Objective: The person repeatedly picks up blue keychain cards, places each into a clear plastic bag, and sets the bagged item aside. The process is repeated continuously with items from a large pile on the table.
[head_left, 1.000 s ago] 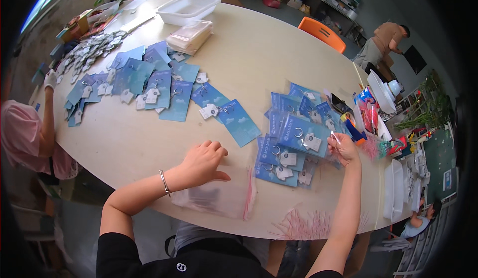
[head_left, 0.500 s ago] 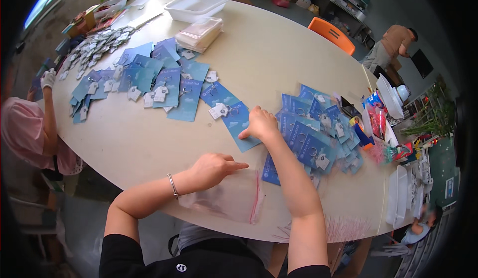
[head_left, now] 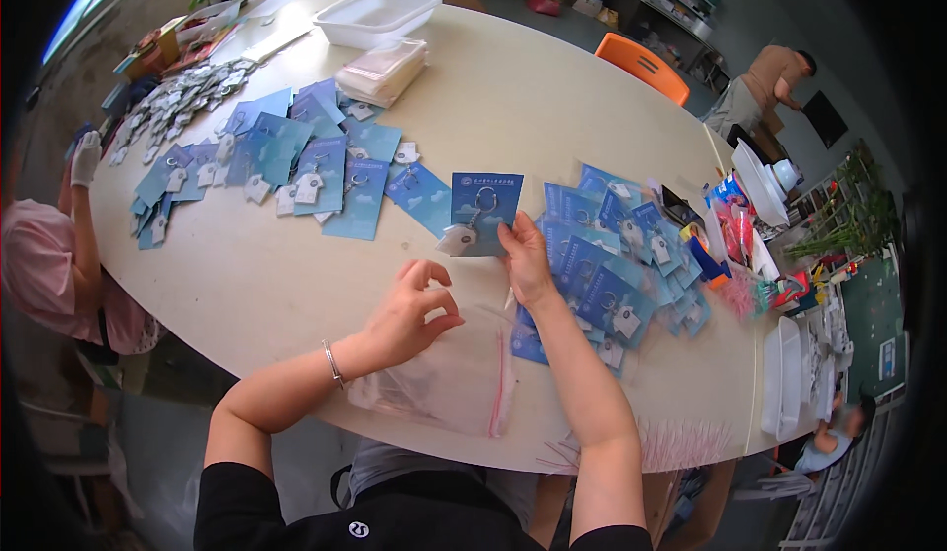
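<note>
Pinching a blue card (head_left: 501,196) by its lower right edge: right hand (head_left: 528,260), card at 11 o'clock from it — fingers behind card hidden. White charm (head_left: 458,240) on card blurred. Left hand (head_left: 409,314) half-curled, narrow thumb-to-forefinger gap. Clear plastic bagging (head_left: 449,388) at 5 o'clock from it — layers indistinct. Card pile (head_left: 617,275) at 3 o'clock from right hand, partly masked by right forearm.

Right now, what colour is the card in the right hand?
The card is blue; the head view shows it best.
</note>
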A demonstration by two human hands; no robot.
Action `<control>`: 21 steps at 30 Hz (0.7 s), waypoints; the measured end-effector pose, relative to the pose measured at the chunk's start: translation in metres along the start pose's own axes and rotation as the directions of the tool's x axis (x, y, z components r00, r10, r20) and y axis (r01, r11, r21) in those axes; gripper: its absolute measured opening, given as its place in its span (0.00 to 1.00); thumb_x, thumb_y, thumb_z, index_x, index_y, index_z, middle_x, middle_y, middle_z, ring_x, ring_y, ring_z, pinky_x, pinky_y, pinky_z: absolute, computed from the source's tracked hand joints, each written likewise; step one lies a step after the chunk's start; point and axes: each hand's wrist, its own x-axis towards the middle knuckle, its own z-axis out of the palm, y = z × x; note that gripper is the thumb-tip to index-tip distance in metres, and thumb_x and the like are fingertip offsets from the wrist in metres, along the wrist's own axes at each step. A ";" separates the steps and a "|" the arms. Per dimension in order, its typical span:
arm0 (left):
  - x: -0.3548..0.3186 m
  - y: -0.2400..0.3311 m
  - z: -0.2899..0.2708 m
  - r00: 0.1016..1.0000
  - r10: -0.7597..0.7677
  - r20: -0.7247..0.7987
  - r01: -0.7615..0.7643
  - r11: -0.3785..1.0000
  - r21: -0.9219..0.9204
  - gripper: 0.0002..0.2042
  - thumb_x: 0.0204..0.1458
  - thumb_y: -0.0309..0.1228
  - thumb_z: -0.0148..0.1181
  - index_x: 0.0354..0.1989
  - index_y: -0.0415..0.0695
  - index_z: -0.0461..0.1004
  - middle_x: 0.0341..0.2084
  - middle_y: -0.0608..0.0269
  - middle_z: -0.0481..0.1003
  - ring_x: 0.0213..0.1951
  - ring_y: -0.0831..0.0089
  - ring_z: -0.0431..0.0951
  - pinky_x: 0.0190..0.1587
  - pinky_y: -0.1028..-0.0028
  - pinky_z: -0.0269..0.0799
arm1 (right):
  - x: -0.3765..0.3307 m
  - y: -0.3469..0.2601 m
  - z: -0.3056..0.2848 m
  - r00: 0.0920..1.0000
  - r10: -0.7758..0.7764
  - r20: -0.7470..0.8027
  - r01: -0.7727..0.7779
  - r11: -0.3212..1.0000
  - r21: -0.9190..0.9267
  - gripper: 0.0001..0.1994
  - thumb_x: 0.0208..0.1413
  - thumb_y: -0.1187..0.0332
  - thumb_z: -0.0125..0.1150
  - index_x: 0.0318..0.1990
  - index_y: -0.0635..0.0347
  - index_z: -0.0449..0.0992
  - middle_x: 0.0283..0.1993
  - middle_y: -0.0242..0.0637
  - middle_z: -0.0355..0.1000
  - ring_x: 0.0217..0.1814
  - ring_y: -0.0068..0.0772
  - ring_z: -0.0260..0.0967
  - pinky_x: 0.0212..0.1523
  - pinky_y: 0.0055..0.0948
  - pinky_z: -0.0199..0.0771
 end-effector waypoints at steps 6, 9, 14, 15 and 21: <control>0.011 -0.016 -0.008 0.987 -0.161 0.006 0.158 0.963 -0.217 0.07 0.42 0.27 0.67 0.26 0.45 0.73 0.47 0.58 0.71 0.49 0.60 0.71 0.46 0.67 0.69 | -0.012 -0.007 0.015 0.967 0.220 0.130 -0.249 0.924 0.288 0.11 0.61 0.70 0.49 0.51 0.57 0.66 0.44 0.32 0.72 0.45 0.22 0.69 0.47 0.26 0.70; 0.011 -0.016 -0.003 0.976 -0.210 0.055 0.217 0.929 -0.299 0.05 0.46 0.26 0.65 0.27 0.42 0.74 0.49 0.58 0.71 0.47 0.62 0.73 0.46 0.69 0.69 | -0.023 -0.005 0.021 0.956 0.264 0.126 -0.281 0.948 0.147 0.16 0.58 0.74 0.54 0.53 0.59 0.64 0.43 0.34 0.72 0.45 0.22 0.69 0.48 0.25 0.69; 0.007 -0.027 -0.005 0.954 -0.279 0.109 0.299 0.861 -0.412 0.03 0.49 0.26 0.62 0.29 0.39 0.77 0.40 0.61 0.75 0.39 0.69 0.75 0.45 0.71 0.69 | -0.026 -0.037 0.008 0.968 0.248 0.045 -0.236 0.954 -0.186 0.22 0.51 0.82 0.56 0.56 0.65 0.65 0.42 0.37 0.73 0.43 0.23 0.70 0.45 0.23 0.70; 0.007 -0.027 -0.006 0.929 -0.327 0.172 0.370 0.800 -0.473 0.03 0.49 0.26 0.62 0.29 0.39 0.77 0.37 0.62 0.76 0.37 0.70 0.75 0.44 0.72 0.69 | -0.029 -0.052 0.001 0.965 0.255 0.059 -0.236 0.946 -0.224 0.24 0.48 0.83 0.56 0.56 0.67 0.66 0.42 0.37 0.74 0.41 0.22 0.71 0.44 0.23 0.71; 0.006 -0.019 -0.008 0.852 -0.411 0.323 0.517 0.757 -0.400 0.07 0.48 0.30 0.64 0.26 0.38 0.78 0.24 0.64 0.75 0.29 0.76 0.72 0.37 0.75 0.66 | -0.050 -0.106 -0.034 0.864 0.469 0.181 -0.362 0.830 -0.424 0.25 0.45 0.80 0.58 0.56 0.68 0.68 0.43 0.35 0.74 0.39 0.19 0.70 0.45 0.21 0.70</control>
